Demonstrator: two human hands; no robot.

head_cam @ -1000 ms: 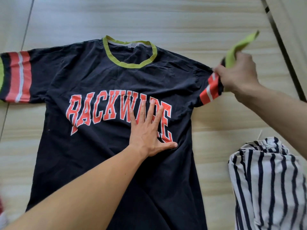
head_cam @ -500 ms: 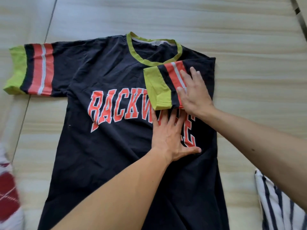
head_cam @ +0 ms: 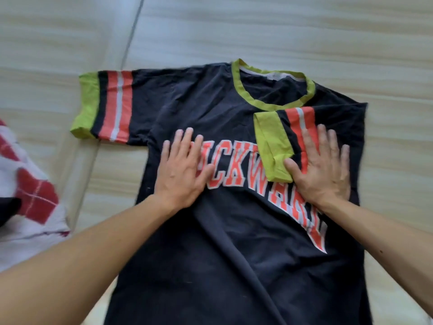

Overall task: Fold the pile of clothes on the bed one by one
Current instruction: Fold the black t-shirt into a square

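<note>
The black shirt [head_cam: 234, 231] lies flat on the bed [head_cam: 281, 31], collar far, hem near, so its long axis runs away from me. Its right sleeve [head_cam: 276, 141] is folded in over the chest; my right hand [head_cam: 323, 170] presses it flat, fingers spread. My left hand [head_cam: 182, 170] rests spread on the lettering. The left sleeve [head_cam: 105, 109] sticks out to the left, nearer my left hand, and I judge it folds next. A red-and-white garment [head_cam: 28, 195] lies at the left edge.
</note>
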